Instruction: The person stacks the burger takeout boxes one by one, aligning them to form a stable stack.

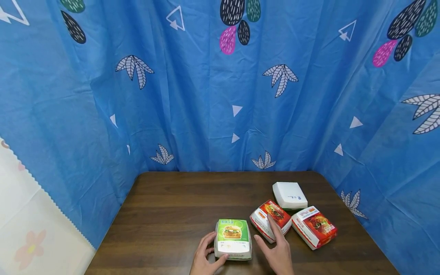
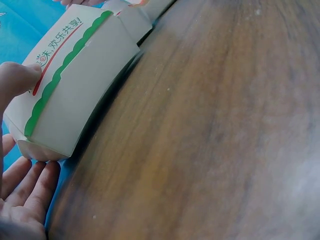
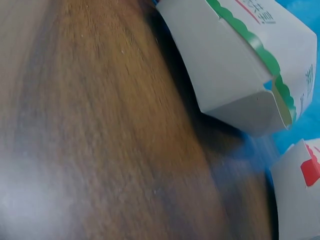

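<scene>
The left hand [image 1: 201,260] gripped the green box [image 1: 233,238] at the table's [image 1: 172,214] six o'clock. Near that box's four o'clock, the right hand [image 1: 277,253] was released, index finger straight by a red box [image 1: 261,220]

- The table [image 1: 165,214] stands before the curtain [image 1: 196,95].
- On it, the leftmost box [image 1: 233,238] lies between the left hand [image 1: 206,256], at its left side, and the right hand [image 1: 277,250].
- Right of that sits the middle box [image 1: 262,219].
- Behind it, slightly right, the rear box [image 1: 290,194]; just beside, the rightmost box [image 1: 314,228].
</scene>
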`<state>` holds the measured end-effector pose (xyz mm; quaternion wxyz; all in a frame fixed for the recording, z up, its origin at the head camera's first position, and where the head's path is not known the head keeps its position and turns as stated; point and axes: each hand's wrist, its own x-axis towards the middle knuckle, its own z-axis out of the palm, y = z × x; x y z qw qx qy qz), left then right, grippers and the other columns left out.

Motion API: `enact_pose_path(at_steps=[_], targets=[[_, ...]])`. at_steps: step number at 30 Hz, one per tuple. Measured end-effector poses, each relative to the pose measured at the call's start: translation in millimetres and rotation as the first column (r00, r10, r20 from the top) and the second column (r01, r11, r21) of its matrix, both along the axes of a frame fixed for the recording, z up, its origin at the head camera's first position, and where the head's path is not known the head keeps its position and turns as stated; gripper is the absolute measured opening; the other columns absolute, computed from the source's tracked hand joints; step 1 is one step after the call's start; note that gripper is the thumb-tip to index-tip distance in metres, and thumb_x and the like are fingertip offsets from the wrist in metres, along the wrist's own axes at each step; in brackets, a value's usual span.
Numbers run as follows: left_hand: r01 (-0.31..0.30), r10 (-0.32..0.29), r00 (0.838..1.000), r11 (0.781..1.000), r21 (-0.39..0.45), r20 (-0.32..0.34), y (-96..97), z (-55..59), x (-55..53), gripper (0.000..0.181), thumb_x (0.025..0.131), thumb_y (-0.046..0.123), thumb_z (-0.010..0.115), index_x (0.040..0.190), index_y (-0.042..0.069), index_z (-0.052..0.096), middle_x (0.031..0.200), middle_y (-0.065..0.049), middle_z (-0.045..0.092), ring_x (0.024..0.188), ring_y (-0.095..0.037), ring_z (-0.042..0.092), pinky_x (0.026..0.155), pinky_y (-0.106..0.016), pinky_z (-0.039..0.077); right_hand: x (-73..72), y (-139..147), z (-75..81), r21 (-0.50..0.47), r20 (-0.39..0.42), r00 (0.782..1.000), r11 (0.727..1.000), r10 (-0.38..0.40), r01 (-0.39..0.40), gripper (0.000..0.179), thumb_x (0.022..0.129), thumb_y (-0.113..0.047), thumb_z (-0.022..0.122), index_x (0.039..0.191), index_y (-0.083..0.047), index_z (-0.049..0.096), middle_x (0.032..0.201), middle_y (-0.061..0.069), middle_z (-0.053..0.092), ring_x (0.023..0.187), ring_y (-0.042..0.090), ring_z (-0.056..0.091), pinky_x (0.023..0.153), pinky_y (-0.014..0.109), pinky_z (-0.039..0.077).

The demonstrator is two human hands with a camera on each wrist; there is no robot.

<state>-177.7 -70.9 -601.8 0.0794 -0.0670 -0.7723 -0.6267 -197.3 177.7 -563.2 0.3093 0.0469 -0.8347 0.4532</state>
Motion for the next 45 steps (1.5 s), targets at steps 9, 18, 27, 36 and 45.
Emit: enact_pose_path(at_steps=[9,18,27,36,45], targets=[[0.001,-0.001,1.0,1.0,0.011,0.0,0.1,-0.5,0.4,0.07,0.081,0.029,0.091,0.139,0.009,0.059,0.144,-0.019,0.053,0.121,-0.007,0.055,0.086,-0.025,0.06,-1.1,8.8,0.9,0.003,-0.024,0.999,0.999,-0.033,0.033,0.085,0.072,-0.006,0.093,0.148,-0.01,0.056,0.144,0.017,0.061,0.134,-0.017,0.039,0.107,0.0,0.027],[0.006,-0.007,1.0,1.0,0.015,0.019,-0.5,0.5,0.6,0.07,0.081,0.031,0.09,0.14,0.01,0.058,0.145,-0.019,0.052,0.121,-0.008,0.055,0.086,-0.024,0.059,-4.8,20.7,-3.8,0.009,-0.079,0.995,0.998,-0.063,0.064,0.087,0.068,0.001,0.093,0.147,-0.005,0.057,0.145,0.019,0.06,0.139,-0.012,0.038,0.11,0.001,0.026],[0.002,-0.003,1.0,1.0,0.018,0.007,-0.4,-0.6,0.0,0.069,0.081,0.029,0.09,0.14,0.01,0.059,0.144,-0.019,0.053,0.121,-0.006,0.055,0.086,-0.025,0.06,-4.8,24.7,-3.3,0.008,0.052,0.988,0.989,-0.148,0.148,0.089,0.071,-0.008,0.095,0.15,-0.009,0.054,0.152,0.015,0.054,0.135,-0.019,0.03,0.107,-0.003,0.021],[0.006,-0.006,1.0,1.0,0.015,0.015,-0.3,1.7,1.0,0.07,0.08,0.03,0.091,0.139,0.009,0.059,0.144,-0.019,0.053,0.122,-0.006,0.054,0.086,-0.025,0.059,-3.9,26.5,-2.0,-0.026,0.144,0.971,0.98,-0.193,0.199,0.101,0.073,-0.015,0.095,0.158,-0.012,0.041,0.16,0.018,0.043,0.15,0.013,0.034,0.112,0.004,0.017],[0.002,-0.002,1.0,1.0,0.027,-0.005,0.2,-0.2,0.5,0.069,0.08,0.028,0.091,0.138,0.008,0.059,0.143,-0.019,0.054,0.121,-0.005,0.055,0.086,-0.025,0.06,-8.0,29.9,-3.8,-0.077,0.306,0.939,0.979,-0.157,0.189,0.122,0.075,-0.027,0.094,0.165,-0.007,0.015,0.166,0.028,0.02,0.153,0.046,0.019,0.12,0.07,0.021]])
